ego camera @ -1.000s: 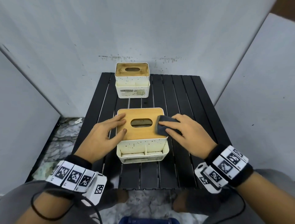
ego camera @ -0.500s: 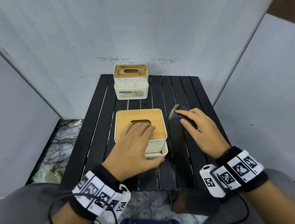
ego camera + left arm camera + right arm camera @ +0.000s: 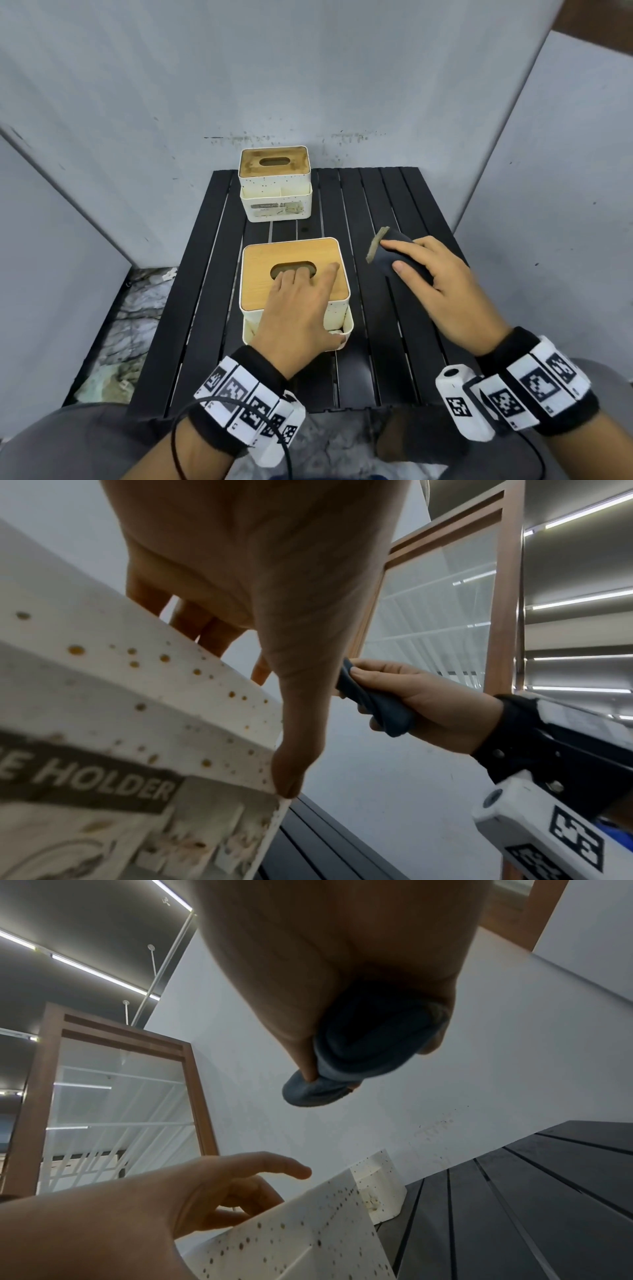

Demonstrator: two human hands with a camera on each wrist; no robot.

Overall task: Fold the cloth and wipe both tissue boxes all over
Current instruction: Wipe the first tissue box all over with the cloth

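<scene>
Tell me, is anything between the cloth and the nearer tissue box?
Nothing visible: only bare table separates the cloth in the right hand from the nearer tissue box. The left hand grips that box.

This is looking like a staged corner in an office-like interior: white panels (image 3: 308,85) are closing in behind and beside the slatted table (image 3: 376,342). Higher than the table, strip lights (image 3: 103,972) are glowing and a wood-framed glass partition (image 3: 120,1096) is showing.
</scene>
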